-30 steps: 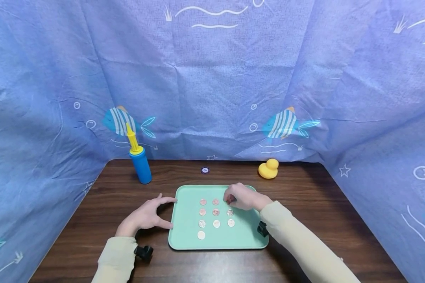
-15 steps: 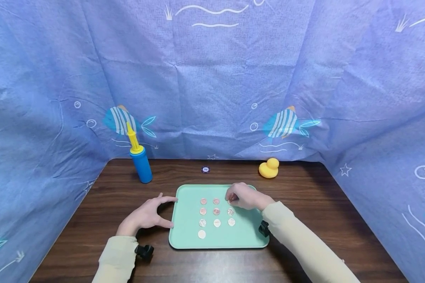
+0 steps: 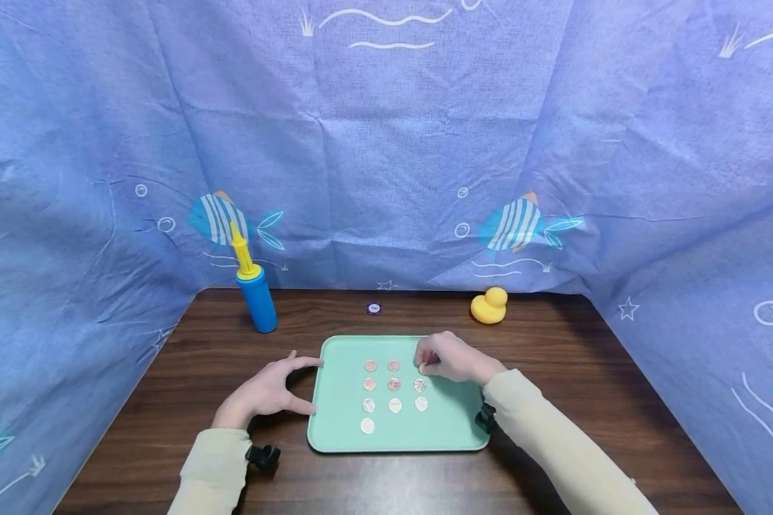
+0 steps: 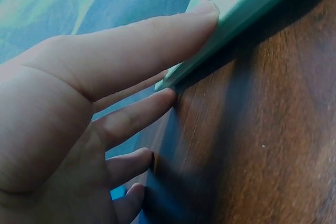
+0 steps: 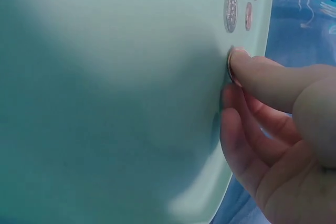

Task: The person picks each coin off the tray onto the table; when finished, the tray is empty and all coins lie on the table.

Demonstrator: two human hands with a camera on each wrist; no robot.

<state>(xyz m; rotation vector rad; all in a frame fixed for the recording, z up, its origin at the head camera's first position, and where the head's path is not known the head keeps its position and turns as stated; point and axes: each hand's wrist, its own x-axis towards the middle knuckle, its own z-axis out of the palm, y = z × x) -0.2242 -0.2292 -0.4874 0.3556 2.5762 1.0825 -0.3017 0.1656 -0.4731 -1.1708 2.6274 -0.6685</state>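
Note:
My right hand is over the back right part of a mint-green tray. In the right wrist view, its thumb and curled fingers pinch a coin close over the tray's surface. Several more coins, copper and silver, lie flat in rows; one silver coin sits alone at the front, and a patterned silver coin is just in front of my right hand. My left hand is spread at the tray's left rim, thumb tip and index fingertip touching it, the other fingers extended beside the tray.
On the dark wooden table, a blue and yellow hand pump stands at the back left. A poker chip lies behind the tray, and a yellow rubber duck sits at the back right. A blue fish-print cloth hangs around the table.
My right hand has shifted slightly to the right, and its fingers have lowered the coin towards the tray at the back of the right-hand column. My left hand has stayed at the rim.

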